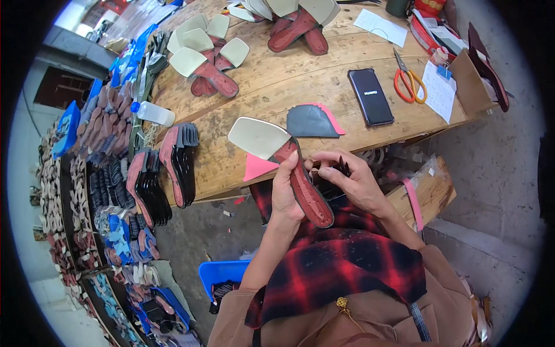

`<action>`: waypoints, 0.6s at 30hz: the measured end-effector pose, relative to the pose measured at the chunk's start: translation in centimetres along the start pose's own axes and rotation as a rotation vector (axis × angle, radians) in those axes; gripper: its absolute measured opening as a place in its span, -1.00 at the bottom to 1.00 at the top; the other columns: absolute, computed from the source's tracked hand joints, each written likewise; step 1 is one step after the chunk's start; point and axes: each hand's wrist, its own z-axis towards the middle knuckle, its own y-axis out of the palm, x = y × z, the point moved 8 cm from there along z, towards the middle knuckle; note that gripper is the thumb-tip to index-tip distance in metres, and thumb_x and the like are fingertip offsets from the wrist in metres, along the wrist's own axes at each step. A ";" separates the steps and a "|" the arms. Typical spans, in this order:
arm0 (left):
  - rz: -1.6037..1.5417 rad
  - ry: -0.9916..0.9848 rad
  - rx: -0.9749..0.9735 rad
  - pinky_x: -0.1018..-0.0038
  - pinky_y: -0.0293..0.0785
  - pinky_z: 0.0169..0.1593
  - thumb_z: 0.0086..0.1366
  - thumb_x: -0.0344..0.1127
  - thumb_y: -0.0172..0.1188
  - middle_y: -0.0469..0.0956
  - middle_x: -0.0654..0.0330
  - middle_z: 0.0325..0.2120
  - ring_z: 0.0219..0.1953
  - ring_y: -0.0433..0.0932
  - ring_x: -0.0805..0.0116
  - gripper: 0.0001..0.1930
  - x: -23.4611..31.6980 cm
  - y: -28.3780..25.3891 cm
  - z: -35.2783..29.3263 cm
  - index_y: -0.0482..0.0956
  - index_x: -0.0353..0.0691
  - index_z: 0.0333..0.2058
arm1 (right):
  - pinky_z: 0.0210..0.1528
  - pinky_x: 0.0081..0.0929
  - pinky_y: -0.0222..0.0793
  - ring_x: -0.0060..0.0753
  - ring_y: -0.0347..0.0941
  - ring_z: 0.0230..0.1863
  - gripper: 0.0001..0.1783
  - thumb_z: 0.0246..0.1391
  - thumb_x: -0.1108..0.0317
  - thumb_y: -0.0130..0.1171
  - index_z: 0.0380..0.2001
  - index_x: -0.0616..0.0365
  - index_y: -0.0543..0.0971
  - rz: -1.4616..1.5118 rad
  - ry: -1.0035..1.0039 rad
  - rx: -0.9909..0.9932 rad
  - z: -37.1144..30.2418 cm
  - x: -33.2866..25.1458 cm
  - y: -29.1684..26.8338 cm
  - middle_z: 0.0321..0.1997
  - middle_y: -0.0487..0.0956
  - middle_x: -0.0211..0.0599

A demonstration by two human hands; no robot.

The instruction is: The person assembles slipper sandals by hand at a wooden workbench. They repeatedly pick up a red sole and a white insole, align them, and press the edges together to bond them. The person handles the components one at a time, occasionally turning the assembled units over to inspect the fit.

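Sandal (307,191) in left hand (285,191), phone (370,98) on table (272,81)

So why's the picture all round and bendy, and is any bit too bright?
In the head view, the fisheye lens leaves a black rounded border and makes the table's front edge look curved; also in the head view, the upper left is washed out, while the sandal in the left hand looks fairly clear.

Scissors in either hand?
No, the scissors lie on the table right of the phone, away from both hands, while the left hand holds a sandal.
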 end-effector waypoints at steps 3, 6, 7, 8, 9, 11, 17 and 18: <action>-0.046 -0.033 -0.067 0.46 0.53 -0.32 0.34 -0.10 0.15 0.54 0.23 -0.53 -0.43 0.55 0.40 -0.74 0.2 0.1 -0.4 0.51 -0.19 -0.32 | -0.01 -0.47 0.40 -0.35 0.53 -0.12 -0.67 0.24 0.47 0.07 0.07 0.24 0.49 -0.239 -0.079 -0.030 -0.9 -1.8 1.3 -0.09 0.57 -0.20; -0.092 -0.066 -0.106 0.50 0.52 -0.33 0.34 -0.10 0.15 0.53 0.25 -0.52 -0.46 0.53 0.41 -0.74 0.0 1.0 -0.5 0.51 -0.20 -0.33 | -0.03 -0.48 0.40 -0.34 0.52 -0.12 -0.60 0.22 0.55 0.05 0.13 0.20 0.44 -0.282 -0.171 -0.010 -1.4 -1.7 2.0 -0.03 0.55 -0.17; -0.077 -0.035 -0.075 0.51 0.52 -0.33 0.33 -0.11 0.16 0.53 0.25 -0.51 -0.46 0.53 0.41 -0.75 0.3 0.5 -0.2 0.50 -0.19 -0.32 | -0.04 -0.49 0.40 -0.33 0.52 -0.11 -0.60 0.22 0.55 0.05 0.13 0.19 0.44 -0.255 -0.173 -0.031 -1.2 -1.7 2.0 -0.02 0.55 -0.16; -0.075 -0.007 -0.070 0.49 0.51 -0.31 0.34 -0.13 0.16 0.52 0.25 -0.51 -0.47 0.52 0.41 -0.76 1.1 0.1 0.0 0.50 -0.20 -0.30 | -0.05 -0.50 0.41 -0.32 0.52 -0.11 -0.60 0.21 0.55 0.05 0.13 0.19 0.44 -0.229 -0.173 -0.051 -0.8 -1.8 2.2 -0.01 0.54 -0.16; -0.077 0.010 -0.064 0.48 0.50 -0.30 0.34 -0.15 0.16 0.50 0.25 -0.51 -0.47 0.51 0.40 -0.77 1.3 -0.3 0.2 0.50 -0.20 -0.29 | -0.09 -0.57 0.40 -0.45 0.49 -0.14 -0.60 0.18 0.55 0.09 0.10 0.21 0.48 -0.225 -0.197 -0.046 -0.7 -2.3 2.2 -0.02 0.57 -0.25; -0.075 0.049 -0.038 0.49 0.51 -0.33 0.33 -0.17 0.18 0.45 0.25 -0.51 -0.48 0.49 0.41 -0.78 2.0 -0.7 0.2 0.49 -0.21 -0.28 | -0.13 -0.62 0.39 -0.56 0.47 -0.18 -0.62 0.16 0.53 0.12 0.08 0.23 0.51 0.037 0.086 -0.066 -0.7 -0.4 1.6 -0.04 0.59 -0.32; -0.067 -0.034 -0.067 0.49 0.52 -0.39 0.30 -0.12 0.21 0.49 0.27 -0.54 -0.46 0.54 0.41 -0.77 1.5 -1.2 0.2 0.48 -0.15 -0.30 | -0.59 -0.78 0.12 -0.77 0.37 -0.55 -0.87 0.18 0.39 0.17 -0.21 0.11 0.52 0.333 0.310 0.192 -0.9 2.7 -1.7 -0.42 0.58 -0.48; -0.035 -0.049 -0.055 0.49 0.52 -0.39 0.30 -0.12 0.21 0.49 0.28 -0.54 -0.46 0.54 0.41 -0.77 1.0 -1.2 0.1 0.48 -0.15 -0.30 | -0.60 -0.79 0.10 -0.77 0.36 -0.57 -0.86 0.19 0.37 0.18 -0.20 0.11 0.51 0.350 0.299 0.219 -0.7 2.5 -2.0 -0.43 0.58 -0.47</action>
